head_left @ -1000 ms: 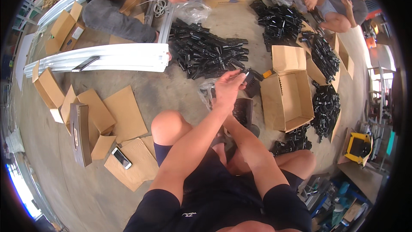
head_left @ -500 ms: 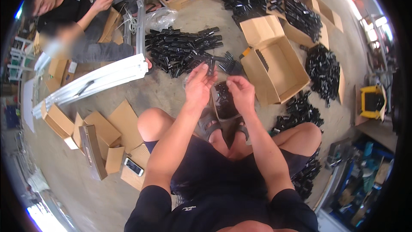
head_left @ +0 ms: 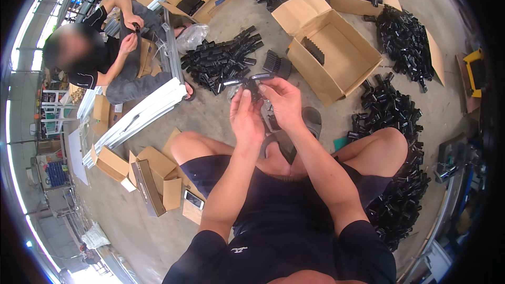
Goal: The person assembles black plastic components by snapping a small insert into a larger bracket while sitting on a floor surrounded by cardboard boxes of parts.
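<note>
My left hand [head_left: 247,117] and my right hand [head_left: 284,103] meet in front of me, fingers closed on a black plastic part [head_left: 252,88]. Two shiny arms of the part spread out to either side above my fingertips; its exact kind is too small to make out. Behind my wrists, a small tray [head_left: 271,121] by my feet is largely hidden. Just beyond my hands lie a neat row of black parts [head_left: 277,64] and a loose pile of black parts [head_left: 221,60].
An open cardboard box [head_left: 344,55] stands ahead to the right. Another black heap [head_left: 392,110] runs along my right side. On the left are white metal profiles [head_left: 137,113], opened cartons [head_left: 152,173] and a phone [head_left: 194,200]. A co-worker [head_left: 113,55] sits at far left, handling a dark piece.
My right hand has come up from beside the tray to join my left hand at the black part. The view has shifted, showing more of the left side and the right-hand heap.
</note>
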Action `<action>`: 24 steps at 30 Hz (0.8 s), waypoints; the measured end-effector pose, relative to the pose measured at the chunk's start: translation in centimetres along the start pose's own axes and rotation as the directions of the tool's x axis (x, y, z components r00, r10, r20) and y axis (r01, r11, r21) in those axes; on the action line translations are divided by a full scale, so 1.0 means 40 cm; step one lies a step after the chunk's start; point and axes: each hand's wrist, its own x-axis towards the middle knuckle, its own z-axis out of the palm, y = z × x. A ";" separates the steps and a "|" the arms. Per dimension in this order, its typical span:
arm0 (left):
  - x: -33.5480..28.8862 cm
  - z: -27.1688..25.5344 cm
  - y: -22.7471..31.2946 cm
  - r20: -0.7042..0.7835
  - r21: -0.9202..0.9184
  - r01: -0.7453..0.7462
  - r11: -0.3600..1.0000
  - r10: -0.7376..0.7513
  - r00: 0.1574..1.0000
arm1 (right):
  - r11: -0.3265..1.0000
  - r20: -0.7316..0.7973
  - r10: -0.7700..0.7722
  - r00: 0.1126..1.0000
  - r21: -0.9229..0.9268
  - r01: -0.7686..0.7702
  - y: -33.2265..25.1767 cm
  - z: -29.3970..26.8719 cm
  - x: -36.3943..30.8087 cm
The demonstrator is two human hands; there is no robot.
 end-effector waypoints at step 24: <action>-0.104 -0.005 0.061 0.037 -0.005 -0.261 0.965 0.261 0.964 | 0.997 0.096 -0.018 0.995 -0.069 0.025 -0.030 0.074 -0.087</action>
